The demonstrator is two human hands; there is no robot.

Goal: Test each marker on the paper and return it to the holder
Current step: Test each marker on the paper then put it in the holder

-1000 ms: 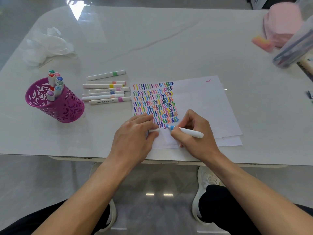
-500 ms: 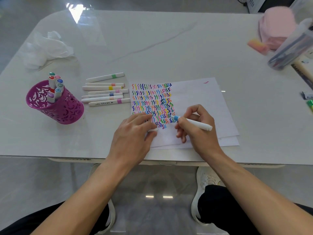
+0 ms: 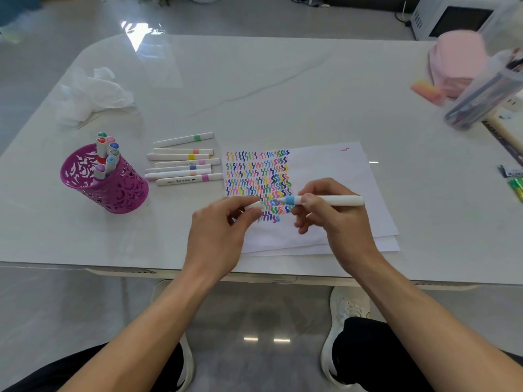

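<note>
My right hand (image 3: pixel 325 213) grips a white marker with a light blue band (image 3: pixel 325 200), held level above the paper (image 3: pixel 325 171), its tip pointing left. My left hand (image 3: pixel 223 227) pinches the marker's white cap (image 3: pixel 254 205) a short gap from that tip. The paper carries rows of coloured squiggles on its left half. A purple cut-out holder (image 3: pixel 113 190) stands at the left with several markers upright in it. Several capped markers (image 3: pixel 184 165) lie on the table between the holder and the paper.
Crumpled white plastic (image 3: pixel 93 94) lies at the back left. At the right edge sit a pink bundle (image 3: pixel 458 60), a pink-orange eraser (image 3: pixel 428 91), a clear tube of pens (image 3: pixel 486 94) and a green item (image 3: pixel 516 188). The table's front edge (image 3: pixel 254 274) runs just below the paper.
My right hand has lifted the blue marker off the paper and turned it level. My left hand has risen from the sheet with the cap, bringing it toward the tip.
</note>
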